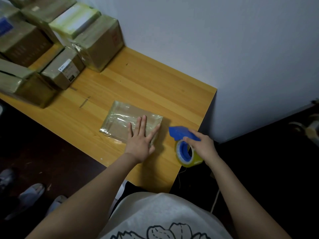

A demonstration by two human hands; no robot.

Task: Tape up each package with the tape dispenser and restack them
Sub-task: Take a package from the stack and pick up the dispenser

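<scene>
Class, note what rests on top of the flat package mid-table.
The left hand lies open on the flat package, fingers spread; shiny clear tape covers its top. The surface beneath the hand is hidden.

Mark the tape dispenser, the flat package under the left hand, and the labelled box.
tape dispenser [180,133], head view, on its blue body.
flat package [120,120], head view, on its glossy taped top face.
labelled box [67,69], head view, on its white label.
</scene>
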